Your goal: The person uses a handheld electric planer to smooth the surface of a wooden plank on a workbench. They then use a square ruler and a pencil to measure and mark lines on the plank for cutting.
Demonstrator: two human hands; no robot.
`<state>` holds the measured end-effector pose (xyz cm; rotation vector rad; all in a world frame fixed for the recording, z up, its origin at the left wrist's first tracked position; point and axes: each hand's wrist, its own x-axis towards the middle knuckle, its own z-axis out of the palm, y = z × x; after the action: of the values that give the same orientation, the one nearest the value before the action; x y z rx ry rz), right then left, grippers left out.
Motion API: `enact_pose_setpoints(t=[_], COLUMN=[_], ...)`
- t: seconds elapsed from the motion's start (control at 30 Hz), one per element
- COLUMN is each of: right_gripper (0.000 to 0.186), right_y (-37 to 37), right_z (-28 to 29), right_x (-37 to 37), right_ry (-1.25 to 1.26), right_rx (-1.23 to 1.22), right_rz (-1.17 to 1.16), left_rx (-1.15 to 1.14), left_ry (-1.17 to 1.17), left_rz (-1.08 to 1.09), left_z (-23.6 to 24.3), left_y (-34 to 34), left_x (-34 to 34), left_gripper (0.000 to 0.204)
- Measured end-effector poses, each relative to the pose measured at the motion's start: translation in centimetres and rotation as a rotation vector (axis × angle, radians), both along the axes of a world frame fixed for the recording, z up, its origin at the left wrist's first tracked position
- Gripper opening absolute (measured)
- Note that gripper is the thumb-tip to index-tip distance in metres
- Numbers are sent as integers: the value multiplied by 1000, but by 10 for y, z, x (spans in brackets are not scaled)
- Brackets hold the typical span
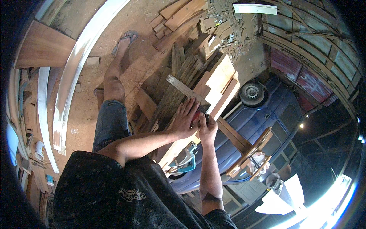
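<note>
My left hand (pixel 185 115) lies with its fingers stretched out across the end of a pale, narrow strip (pixel 182 87), over a stack of wooden boards (pixel 222 76). Close beside it, my right hand (pixel 208 129) is closed around a small red and black object (pixel 196 119). Its kind cannot be made out, since both hands partly cover it. The strip crosses the dark boards at a slant, its far end free of my fingers. Just below my hands, a teal and grey power tool (pixel 187 162) rests near the boards' close end.
A blue vehicle (pixel 232 143) stands on the right, with a wood frame (pixel 251 152) beside it. Wood offcuts (pixel 183 17) and scraps lie on the dirt floor ahead. Long white-faced boards (pixel 70 87) line the left. A bright lamp (pixel 324 208) glares at lower right.
</note>
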<state>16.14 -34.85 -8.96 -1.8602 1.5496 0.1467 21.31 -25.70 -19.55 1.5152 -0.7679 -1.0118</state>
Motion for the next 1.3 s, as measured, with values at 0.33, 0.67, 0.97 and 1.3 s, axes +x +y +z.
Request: enact_pose_setpoints(t=[0.33, 0.67, 0.97, 1.3], right_gripper=[26, 22, 23, 31], right_y=[-40, -68, -83, -98], right_z=[35, 7, -32, -10], right_x=[49, 138, 147, 160], right_ry=[-68, -2, 297, 187], right_rx=[-533, -292, 26, -80], right_rz=[388, 792, 1180, 1250], left_rx=[14, 55, 35, 34], left_ry=[52, 28, 94, 53], left_rz=[77, 82, 54, 62], left_z=[0, -1, 1, 3], left_y=[-2, -2, -1, -2], left_x=[-8, -8, -4, -2], left_gripper=[96, 97, 97, 95])
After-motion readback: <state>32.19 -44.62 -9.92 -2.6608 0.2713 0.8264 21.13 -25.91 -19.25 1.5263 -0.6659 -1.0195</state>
